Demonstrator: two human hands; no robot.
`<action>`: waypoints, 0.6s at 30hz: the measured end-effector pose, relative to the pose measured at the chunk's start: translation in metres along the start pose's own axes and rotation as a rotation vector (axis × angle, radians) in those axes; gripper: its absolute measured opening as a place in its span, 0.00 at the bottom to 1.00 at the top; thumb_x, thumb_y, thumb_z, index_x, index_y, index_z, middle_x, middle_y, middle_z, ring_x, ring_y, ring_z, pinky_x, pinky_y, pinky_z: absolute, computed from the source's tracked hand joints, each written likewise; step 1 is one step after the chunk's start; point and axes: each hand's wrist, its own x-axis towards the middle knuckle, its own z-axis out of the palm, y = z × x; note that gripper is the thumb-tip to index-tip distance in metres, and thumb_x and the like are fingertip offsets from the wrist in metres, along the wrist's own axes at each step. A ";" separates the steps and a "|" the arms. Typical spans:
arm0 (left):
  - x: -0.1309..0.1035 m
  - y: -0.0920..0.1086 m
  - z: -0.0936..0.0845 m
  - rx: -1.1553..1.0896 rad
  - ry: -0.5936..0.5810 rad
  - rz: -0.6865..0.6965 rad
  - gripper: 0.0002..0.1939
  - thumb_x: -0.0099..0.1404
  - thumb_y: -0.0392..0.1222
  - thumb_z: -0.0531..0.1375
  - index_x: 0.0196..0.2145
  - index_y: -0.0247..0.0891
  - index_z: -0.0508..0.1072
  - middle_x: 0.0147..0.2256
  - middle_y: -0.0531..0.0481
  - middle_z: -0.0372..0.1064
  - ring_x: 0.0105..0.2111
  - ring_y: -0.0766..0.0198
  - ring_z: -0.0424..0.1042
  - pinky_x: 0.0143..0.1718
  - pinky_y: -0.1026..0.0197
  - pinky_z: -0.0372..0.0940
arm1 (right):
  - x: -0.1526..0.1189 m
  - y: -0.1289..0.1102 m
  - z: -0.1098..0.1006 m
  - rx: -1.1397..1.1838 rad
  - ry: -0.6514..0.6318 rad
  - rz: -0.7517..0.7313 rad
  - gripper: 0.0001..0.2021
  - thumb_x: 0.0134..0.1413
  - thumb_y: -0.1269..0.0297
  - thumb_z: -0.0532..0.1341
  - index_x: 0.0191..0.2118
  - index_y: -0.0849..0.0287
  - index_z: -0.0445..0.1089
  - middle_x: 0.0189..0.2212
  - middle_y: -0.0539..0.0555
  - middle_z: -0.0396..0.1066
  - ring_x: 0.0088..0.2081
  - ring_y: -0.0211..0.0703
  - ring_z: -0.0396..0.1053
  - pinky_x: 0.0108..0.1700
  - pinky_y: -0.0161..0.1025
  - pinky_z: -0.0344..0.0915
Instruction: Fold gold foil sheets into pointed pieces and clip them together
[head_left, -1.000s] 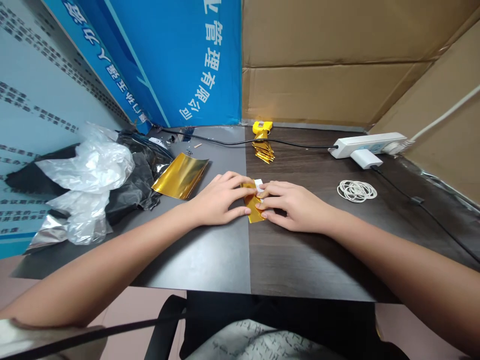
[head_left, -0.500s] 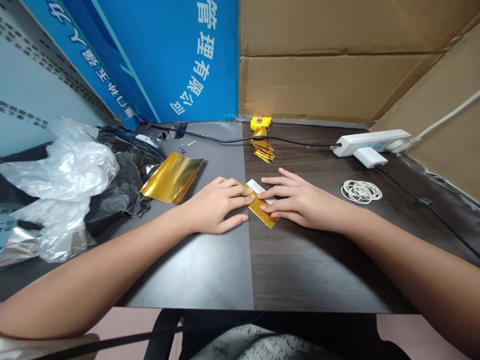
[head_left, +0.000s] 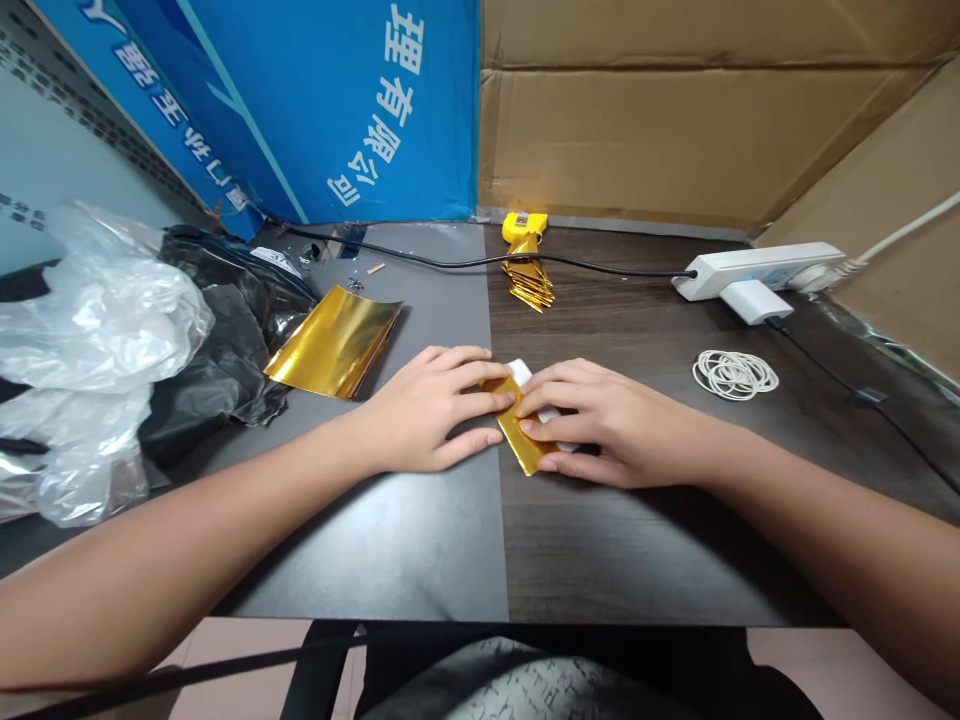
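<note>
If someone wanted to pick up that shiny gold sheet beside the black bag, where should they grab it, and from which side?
I'd pinch the gold sheet by its right edge, coming from the right, thumb on top and fingertips below. That edge looks slightly raised, with shadow beside it, while the black bag crowds the left side.

I am facing a foil piece (head_left: pixel 520 438) on the table (head_left: pixel 360 560), with foil sheets (head_left: pixel 335 340) and then plastic bags (head_left: pixel 135 330) lying left, folded strips (head_left: pixel 531 285) far middle, and a power strip (head_left: pixel 709 270) far right behind looped bands (head_left: pixel 735 375).
</note>
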 end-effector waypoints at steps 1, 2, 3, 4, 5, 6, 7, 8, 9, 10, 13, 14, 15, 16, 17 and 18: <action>0.000 0.000 0.001 0.005 0.000 -0.006 0.19 0.77 0.50 0.52 0.57 0.40 0.74 0.62 0.44 0.65 0.63 0.47 0.60 0.55 0.47 0.59 | 0.001 -0.001 0.002 0.008 0.005 -0.012 0.11 0.68 0.63 0.60 0.46 0.64 0.77 0.50 0.61 0.73 0.55 0.51 0.66 0.59 0.51 0.64; 0.000 -0.001 0.002 0.005 -0.004 -0.015 0.19 0.77 0.48 0.51 0.58 0.40 0.73 0.63 0.43 0.64 0.63 0.47 0.59 0.55 0.47 0.59 | 0.001 -0.001 0.003 0.008 0.016 -0.020 0.11 0.68 0.65 0.60 0.47 0.65 0.77 0.51 0.62 0.72 0.57 0.52 0.64 0.61 0.51 0.63; 0.000 0.000 0.002 0.005 -0.006 -0.029 0.19 0.78 0.46 0.50 0.59 0.39 0.71 0.61 0.42 0.65 0.61 0.48 0.61 0.53 0.48 0.60 | 0.001 -0.001 0.005 0.000 0.032 -0.026 0.12 0.67 0.67 0.59 0.48 0.66 0.77 0.52 0.63 0.71 0.60 0.53 0.63 0.63 0.51 0.63; 0.000 0.000 0.002 0.004 -0.003 -0.049 0.20 0.78 0.45 0.49 0.59 0.38 0.71 0.58 0.42 0.67 0.57 0.49 0.64 0.51 0.49 0.61 | 0.002 -0.001 0.006 -0.011 0.049 -0.027 0.12 0.67 0.69 0.59 0.49 0.66 0.77 0.53 0.64 0.71 0.61 0.54 0.61 0.63 0.51 0.63; 0.001 0.001 0.002 0.007 0.003 -0.073 0.20 0.78 0.45 0.49 0.59 0.37 0.71 0.53 0.42 0.70 0.52 0.51 0.66 0.48 0.50 0.62 | 0.002 -0.001 0.007 -0.023 0.065 -0.020 0.12 0.67 0.70 0.58 0.49 0.66 0.78 0.52 0.64 0.70 0.61 0.55 0.61 0.62 0.51 0.64; 0.001 0.002 0.001 0.011 0.012 -0.100 0.19 0.78 0.45 0.49 0.58 0.36 0.71 0.48 0.43 0.71 0.46 0.53 0.67 0.45 0.51 0.62 | 0.002 -0.002 0.008 -0.034 0.073 -0.007 0.12 0.68 0.69 0.58 0.48 0.65 0.78 0.51 0.64 0.70 0.59 0.54 0.63 0.61 0.50 0.65; 0.002 0.004 0.001 0.010 0.019 -0.132 0.18 0.77 0.45 0.49 0.55 0.35 0.72 0.43 0.44 0.71 0.42 0.55 0.66 0.42 0.52 0.61 | 0.002 -0.002 0.008 -0.046 0.075 0.016 0.13 0.68 0.69 0.57 0.48 0.65 0.79 0.49 0.64 0.71 0.56 0.53 0.65 0.57 0.49 0.68; 0.002 0.006 0.000 0.000 0.026 -0.165 0.17 0.77 0.45 0.50 0.51 0.35 0.73 0.40 0.45 0.70 0.39 0.56 0.65 0.41 0.52 0.61 | 0.002 -0.004 0.009 -0.066 0.071 0.045 0.13 0.69 0.67 0.57 0.47 0.64 0.79 0.47 0.64 0.71 0.51 0.52 0.68 0.53 0.48 0.69; 0.003 0.008 0.000 -0.018 0.029 -0.198 0.15 0.76 0.45 0.51 0.47 0.34 0.73 0.37 0.46 0.69 0.37 0.57 0.65 0.40 0.53 0.61 | 0.002 -0.006 0.010 -0.098 0.066 0.081 0.14 0.70 0.66 0.57 0.47 0.63 0.79 0.44 0.63 0.71 0.46 0.50 0.68 0.48 0.48 0.70; 0.003 0.010 0.000 -0.041 0.025 -0.228 0.14 0.75 0.45 0.52 0.44 0.34 0.73 0.36 0.47 0.69 0.36 0.57 0.64 0.39 0.53 0.60 | 0.003 -0.008 0.011 -0.140 0.067 0.121 0.14 0.70 0.64 0.57 0.48 0.61 0.80 0.41 0.62 0.71 0.42 0.49 0.68 0.44 0.47 0.69; 0.004 0.017 0.001 -0.072 -0.012 -0.310 0.11 0.73 0.46 0.56 0.41 0.36 0.71 0.35 0.50 0.68 0.36 0.58 0.65 0.39 0.54 0.60 | 0.005 -0.014 0.014 -0.259 0.090 0.226 0.14 0.70 0.61 0.57 0.45 0.59 0.80 0.34 0.58 0.69 0.37 0.49 0.64 0.39 0.46 0.66; 0.004 0.019 0.001 -0.067 -0.033 -0.340 0.10 0.73 0.47 0.57 0.41 0.37 0.71 0.35 0.50 0.68 0.37 0.57 0.65 0.40 0.54 0.60 | 0.005 -0.016 0.015 -0.277 0.096 0.250 0.13 0.69 0.62 0.57 0.43 0.60 0.80 0.33 0.58 0.69 0.36 0.48 0.64 0.38 0.45 0.65; 0.005 0.021 0.001 -0.063 -0.059 -0.375 0.10 0.72 0.47 0.58 0.42 0.37 0.70 0.36 0.50 0.69 0.37 0.57 0.65 0.40 0.53 0.60 | 0.007 -0.017 0.017 -0.283 0.103 0.274 0.13 0.69 0.62 0.58 0.41 0.60 0.79 0.33 0.57 0.68 0.36 0.48 0.63 0.38 0.44 0.64; 0.005 0.023 0.000 -0.063 -0.085 -0.419 0.10 0.72 0.47 0.59 0.42 0.37 0.70 0.37 0.49 0.69 0.38 0.56 0.66 0.41 0.53 0.61 | 0.008 -0.018 0.018 -0.281 0.107 0.295 0.12 0.68 0.62 0.58 0.40 0.61 0.78 0.33 0.57 0.68 0.36 0.48 0.63 0.38 0.44 0.63; 0.006 0.025 -0.001 -0.069 -0.112 -0.468 0.11 0.71 0.48 0.60 0.42 0.37 0.70 0.37 0.49 0.69 0.38 0.56 0.66 0.41 0.52 0.61 | 0.009 -0.019 0.018 -0.273 0.107 0.312 0.12 0.68 0.62 0.58 0.39 0.62 0.77 0.33 0.57 0.68 0.37 0.48 0.62 0.38 0.43 0.63; 0.008 0.028 -0.002 -0.080 -0.139 -0.516 0.12 0.71 0.49 0.60 0.43 0.37 0.69 0.37 0.49 0.69 0.38 0.56 0.67 0.42 0.52 0.61 | 0.010 -0.019 0.019 -0.264 0.107 0.326 0.11 0.67 0.63 0.59 0.38 0.63 0.76 0.34 0.57 0.68 0.37 0.48 0.62 0.38 0.43 0.63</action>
